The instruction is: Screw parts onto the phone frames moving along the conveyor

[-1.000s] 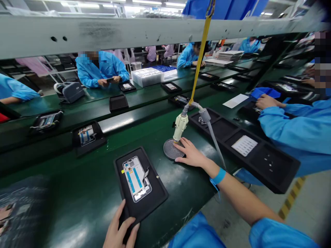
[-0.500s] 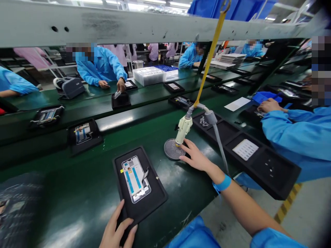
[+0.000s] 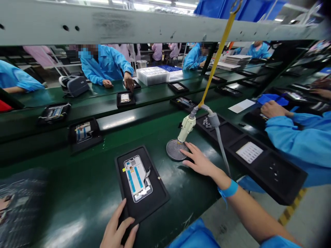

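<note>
While the phone frame [image 3: 136,178] lies on the black foam tray [image 3: 155,203] on the green conveyor belt [image 3: 85,220], the left hand [image 3: 117,225] curls at the tray's lower edge, grip unconfirmed; the open right hand [image 3: 199,162] lies just beside the round mesh pad [image 3: 176,150] beneath the suspended screwdriver [image 3: 186,128].

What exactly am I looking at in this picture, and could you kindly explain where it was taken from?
This view comes from a camera worn on the person's head, looking down at a green workbench. Their left hand grips the edge of a black tray that carries a white phone frame. Their right hand, open and empty, lies at the edge of a round perforated disc, beneath a cream hose-fed tool hung from a yellow strap. A co-worker's hand works nearby.
</note>
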Available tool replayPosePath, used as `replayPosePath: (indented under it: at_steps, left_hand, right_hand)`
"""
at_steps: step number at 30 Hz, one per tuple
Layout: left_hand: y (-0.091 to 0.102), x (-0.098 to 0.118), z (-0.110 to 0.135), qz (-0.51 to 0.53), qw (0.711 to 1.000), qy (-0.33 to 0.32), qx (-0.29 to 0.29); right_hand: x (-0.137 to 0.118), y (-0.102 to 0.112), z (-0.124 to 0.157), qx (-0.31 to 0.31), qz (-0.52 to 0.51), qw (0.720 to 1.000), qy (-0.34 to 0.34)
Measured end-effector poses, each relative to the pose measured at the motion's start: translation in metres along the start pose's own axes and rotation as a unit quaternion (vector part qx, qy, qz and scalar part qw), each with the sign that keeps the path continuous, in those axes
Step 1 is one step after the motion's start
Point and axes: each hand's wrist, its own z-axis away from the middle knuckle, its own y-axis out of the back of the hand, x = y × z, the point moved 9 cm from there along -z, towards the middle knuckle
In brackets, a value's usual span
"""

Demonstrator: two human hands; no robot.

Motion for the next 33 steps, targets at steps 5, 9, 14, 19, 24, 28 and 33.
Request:
replayPosePath:
  at_steps: [5,9,14,19,24,28,33]
  left_hand:
    - [0.002,-0.002,0.000,0.010,1.000,0.002,0.005]
    - [0.001,-0.001,-0.003,0.004,1.000,-0.006,-0.001]
    - [0.003,0.002,-0.004,-0.007,1.000,-0.017,0.007]
    - [0.003,0.001,-0.004,-0.006,1.000,-0.019,0.004]
    - [0.002,-0.002,-0.002,0.001,1.000,-0.003,-0.008]
    - [0.000,-0.003,-0.002,0.001,0.999,0.016,-0.027]
    - [0.003,0.002,-0.005,-0.005,1.000,-0.003,-0.015]
  right_hand:
    - [0.002,0.005,-0.012,0.024,-0.002,1.000,-0.006]
    - [0.003,0.004,-0.011,0.025,-0.013,1.000,0.001]
    - [0.004,-0.001,-0.020,0.007,0.012,0.999,-0.031]
    - [0.002,0.009,-0.017,0.049,-0.024,0.998,-0.017]
    - [0.002,0.002,-0.009,0.029,0.016,0.999,-0.036]
    - [-0.004,0.007,-0.012,0.041,0.044,0.997,-0.049]
    - [-0.018,0.009,-0.003,0.057,0.070,0.994,-0.056]
